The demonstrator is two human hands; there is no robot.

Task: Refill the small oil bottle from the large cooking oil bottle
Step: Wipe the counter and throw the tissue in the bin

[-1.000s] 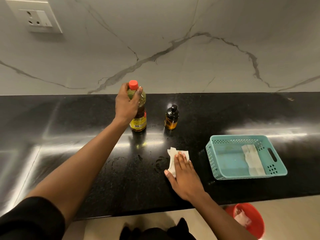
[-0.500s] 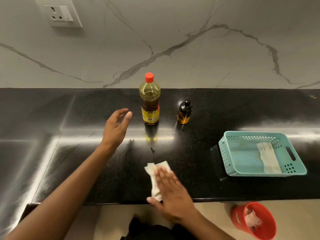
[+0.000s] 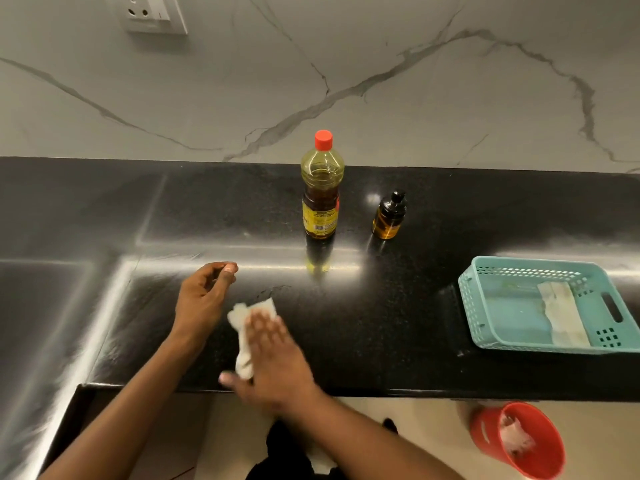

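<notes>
With both bottles capped and standing upright beyond my hands, the pouring looks finished to me, and what remains seems to be cleaning up. The large cooking oil bottle [image 3: 320, 188] stands ahead of my right hand [image 3: 273, 358] with its red cap on, and its oil level sits well below the shoulder. The small oil bottle [image 3: 389, 216] stands just to the right of it, apart from it, with its dark top in place and amber oil showing through most of its body, so I judge the refill itself done. A faint wet smear [image 3: 277, 291] shows on the black counter [image 3: 381, 323] just ahead of my fingers, which I take to be spilled oil not yet wiped. My right hand lies flat and spread, palm down, pressing a white paper tissue [image 3: 247, 323] onto the counter near its front edge; the fingers are blurred, so I cannot say exactly how they sit on it. My left hand [image 3: 204, 299] hovers just to the left of the tissue, loosely curled with thumb and fingertips nearly meeting, holding nothing that I can see and touching neither bottle. Far off to my right sits a teal basket [image 3: 485, 327] with a folded paper inside, and below the counter edge a red bin [image 3: 485, 431] waits, likely for the tissue.
</notes>
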